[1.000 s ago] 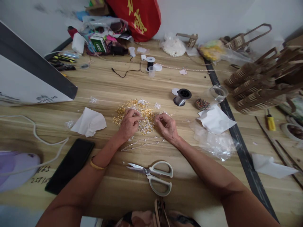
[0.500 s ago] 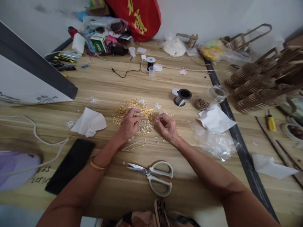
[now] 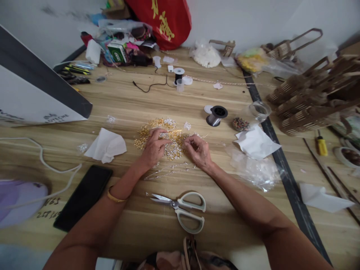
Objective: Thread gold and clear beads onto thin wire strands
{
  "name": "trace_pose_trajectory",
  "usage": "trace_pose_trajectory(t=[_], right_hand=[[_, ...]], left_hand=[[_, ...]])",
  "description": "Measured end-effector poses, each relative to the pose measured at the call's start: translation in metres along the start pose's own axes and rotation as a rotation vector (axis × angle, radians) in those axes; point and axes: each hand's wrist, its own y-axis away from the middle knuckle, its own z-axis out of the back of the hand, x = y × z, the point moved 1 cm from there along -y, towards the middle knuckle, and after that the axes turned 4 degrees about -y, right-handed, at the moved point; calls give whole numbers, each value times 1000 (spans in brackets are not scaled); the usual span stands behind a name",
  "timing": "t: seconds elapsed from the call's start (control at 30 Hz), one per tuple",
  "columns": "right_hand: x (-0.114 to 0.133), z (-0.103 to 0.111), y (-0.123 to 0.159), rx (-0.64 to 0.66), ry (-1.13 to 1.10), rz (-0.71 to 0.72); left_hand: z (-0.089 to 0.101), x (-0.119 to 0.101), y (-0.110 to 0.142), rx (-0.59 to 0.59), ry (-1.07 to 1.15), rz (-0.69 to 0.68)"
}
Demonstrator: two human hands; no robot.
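A heap of gold and silver beads [image 3: 174,149] lies in the middle of the table. My left hand [image 3: 154,148] rests at the heap's left side, its thumb and fingers apart, fingertips over the beads. At the right edge of the heap, my right hand [image 3: 199,152] is closed in a pinch; whatever sits between its fingertips is too small to make out. A thin beaded chain [image 3: 170,171] lies in a loop just below both hands. Nearer my body are scissors [image 3: 180,210] with pale handles, blades slightly apart and pointing left.
White paper [image 3: 106,145] and a black phone [image 3: 84,197] lie to the left. To the right are a wire spool [image 3: 216,116], a tipped clear jar [image 3: 250,115] with beads inside, and crumpled plastic bags [image 3: 260,172]. Small brown baskets [image 3: 298,108] crowd the right side.
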Motion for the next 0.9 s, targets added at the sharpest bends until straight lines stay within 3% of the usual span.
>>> trace_pose_trajectory(t=[0.9], right_hand=[[-1,0,0,-8,5,6]], left_hand=[[-4,-7,-1,76,-92,-34]])
